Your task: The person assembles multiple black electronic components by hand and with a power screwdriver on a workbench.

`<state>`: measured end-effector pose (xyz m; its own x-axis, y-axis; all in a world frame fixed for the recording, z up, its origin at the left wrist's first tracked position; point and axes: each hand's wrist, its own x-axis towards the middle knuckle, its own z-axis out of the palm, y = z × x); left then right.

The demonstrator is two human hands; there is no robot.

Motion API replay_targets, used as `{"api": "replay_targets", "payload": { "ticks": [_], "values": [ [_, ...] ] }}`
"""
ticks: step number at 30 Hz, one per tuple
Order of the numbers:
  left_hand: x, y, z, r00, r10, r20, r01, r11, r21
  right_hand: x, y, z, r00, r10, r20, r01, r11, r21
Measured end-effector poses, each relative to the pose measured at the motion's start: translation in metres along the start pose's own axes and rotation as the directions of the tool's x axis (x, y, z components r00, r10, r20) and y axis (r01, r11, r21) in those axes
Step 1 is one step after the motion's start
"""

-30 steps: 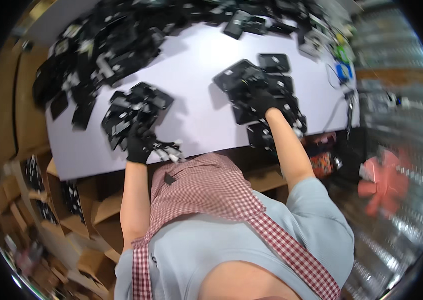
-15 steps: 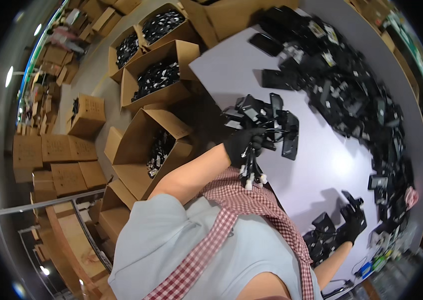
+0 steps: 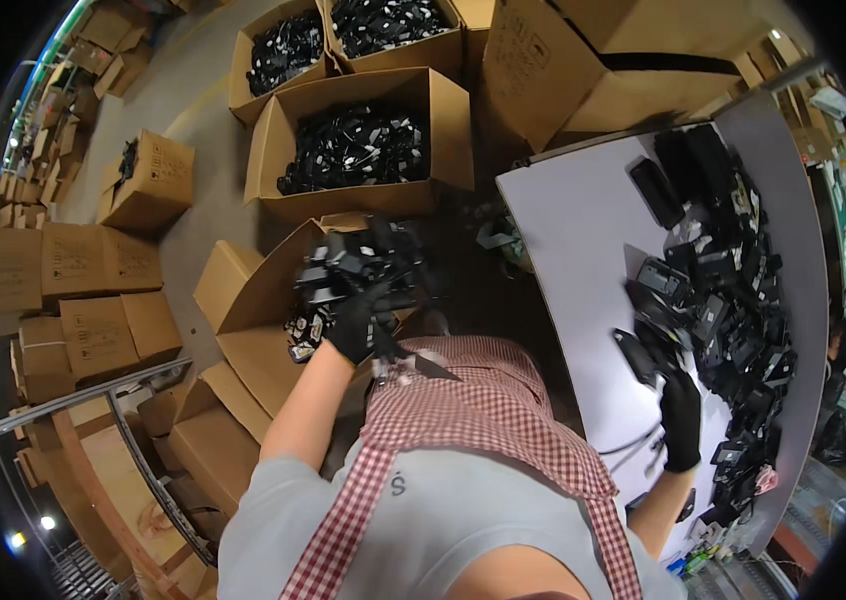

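My left hand (image 3: 361, 325), in a black glove, grips a bunch of black power adapters (image 3: 368, 262) by their cords. The bunch hangs over an open carton (image 3: 253, 345) at my left, and the white plugs (image 3: 395, 372) dangle near my apron. Over the table (image 3: 583, 290), my gloved right hand (image 3: 681, 415) is closed around a few black adapters (image 3: 643, 350), with a loose cord trailing beside its wrist. Its fingers are partly hidden by the adapters. A long heap of similar adapters (image 3: 733, 320) lies just beyond it, against the table's raised edge.
Open cartons full of black adapters (image 3: 358, 150) stand ahead to the left. A large carton (image 3: 573, 75) stands at the table's far end. Closed cartons (image 3: 103, 330) are stacked at far left, near a metal-framed cart (image 3: 83, 400).
My left hand has swung the adapter bunch left, off the table and over the carton. My right hand has moved farther up the table toward the heap. The view has turned left.
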<state>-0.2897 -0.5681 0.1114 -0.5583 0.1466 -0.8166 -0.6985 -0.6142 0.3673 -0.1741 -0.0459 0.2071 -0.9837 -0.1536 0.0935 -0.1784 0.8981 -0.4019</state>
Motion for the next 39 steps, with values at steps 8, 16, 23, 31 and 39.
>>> {"api": "replay_targets", "payload": {
  "ticks": [8, 16, 23, 31, 39],
  "values": [
    [0.047, 0.108, -0.147, 0.963, 0.062, -0.263, 0.046, 0.921, 0.387, 0.256, -0.128, 0.093, 0.697, 0.293, 0.655, -0.716, 0.332, 0.614],
    [0.193, 0.273, -0.138, 0.967, 0.255, -0.021, -0.035, 0.213, 0.976, 0.389, -0.095, 0.221, 0.820, 0.031, 0.571, -0.329, 0.842, 0.427],
    [0.390, 0.362, -0.081, 0.998, -0.009, 0.057, -0.050, 0.375, 0.926, 0.479, -0.122, 0.257, 0.665, 0.247, 0.705, -0.592, 0.750, 0.296],
    [0.501, 0.390, -0.052, 0.999, -0.008, 0.047, -0.048, -0.247, 0.968, 0.509, -0.122, 0.283, 0.584, 0.287, 0.759, -0.631, 0.749, 0.202],
    [0.556, 0.385, -0.034, 0.948, -0.315, -0.052, -0.157, -0.603, 0.782, 0.500, -0.109, 0.318, 0.757, 0.267, 0.597, -0.522, 0.797, 0.305]
  ]
}}
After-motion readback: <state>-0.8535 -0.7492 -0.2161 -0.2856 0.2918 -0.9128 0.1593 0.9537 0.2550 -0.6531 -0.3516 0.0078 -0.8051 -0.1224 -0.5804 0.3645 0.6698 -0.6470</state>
